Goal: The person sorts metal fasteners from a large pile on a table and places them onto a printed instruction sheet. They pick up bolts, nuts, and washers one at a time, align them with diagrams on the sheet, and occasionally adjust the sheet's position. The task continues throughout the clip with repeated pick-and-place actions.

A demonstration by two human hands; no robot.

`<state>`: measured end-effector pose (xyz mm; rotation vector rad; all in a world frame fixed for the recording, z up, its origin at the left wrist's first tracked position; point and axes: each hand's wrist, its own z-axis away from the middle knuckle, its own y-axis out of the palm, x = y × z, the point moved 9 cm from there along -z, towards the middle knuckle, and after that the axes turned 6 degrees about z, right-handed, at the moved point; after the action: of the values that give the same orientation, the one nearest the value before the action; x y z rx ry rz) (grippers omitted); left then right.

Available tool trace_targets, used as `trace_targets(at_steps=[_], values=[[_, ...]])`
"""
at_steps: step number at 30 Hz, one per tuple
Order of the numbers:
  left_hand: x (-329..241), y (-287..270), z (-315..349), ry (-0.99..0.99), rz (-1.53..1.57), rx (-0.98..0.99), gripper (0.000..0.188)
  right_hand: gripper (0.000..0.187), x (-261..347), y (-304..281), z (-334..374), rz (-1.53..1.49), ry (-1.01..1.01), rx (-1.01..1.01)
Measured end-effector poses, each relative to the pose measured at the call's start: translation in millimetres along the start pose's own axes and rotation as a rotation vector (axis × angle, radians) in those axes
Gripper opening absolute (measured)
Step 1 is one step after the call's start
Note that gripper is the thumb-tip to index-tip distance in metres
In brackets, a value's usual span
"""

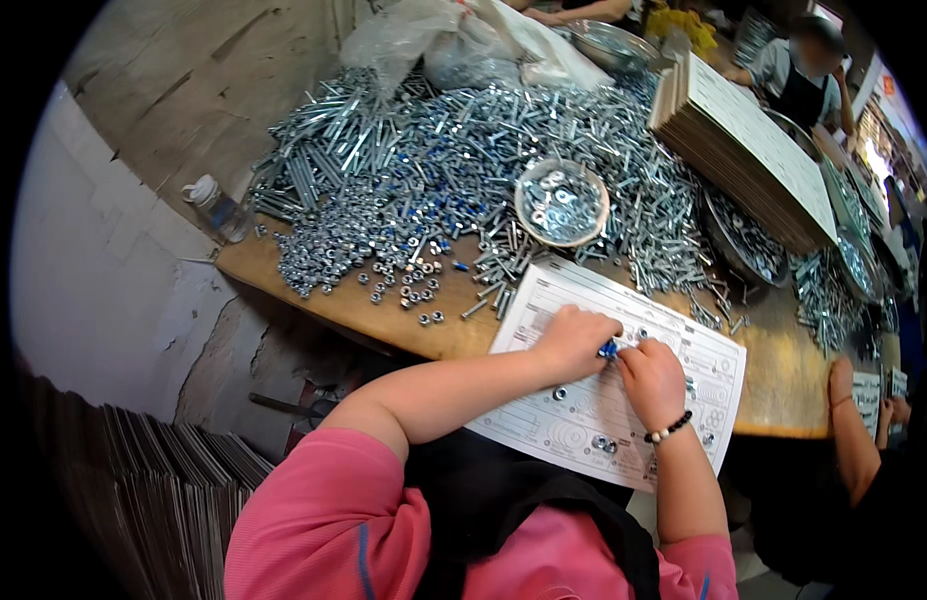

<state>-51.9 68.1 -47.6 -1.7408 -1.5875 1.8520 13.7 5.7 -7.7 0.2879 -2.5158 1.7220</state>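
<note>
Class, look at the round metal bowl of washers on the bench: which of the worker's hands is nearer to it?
Left. The left hand lies just below the metal bowl; the right hand sits lower and further right.

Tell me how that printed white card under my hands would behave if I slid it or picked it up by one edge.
The printed card looks thin and flat, so it would probably bend when lifted by an edge. The loose nuts lying on it would likely slide or roll off. On the smooth wooden table it should slide easily once both hands lift away.
</note>
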Motion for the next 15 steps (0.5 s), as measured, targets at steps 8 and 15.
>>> trace_targets(at_steps=[8,15], values=[[61.6,-141.6,35.6,-0.017,-0.017,-0.391,0.034,0.013,-10.1,-23.9,15.1,-0.159,0.109,0.015],[281.7,-343.9,172.2,-0.787,-0.472,-0.825,0.033,0.013,1.3,-32.8,6.3,-0.335,0.142,-0.014]])
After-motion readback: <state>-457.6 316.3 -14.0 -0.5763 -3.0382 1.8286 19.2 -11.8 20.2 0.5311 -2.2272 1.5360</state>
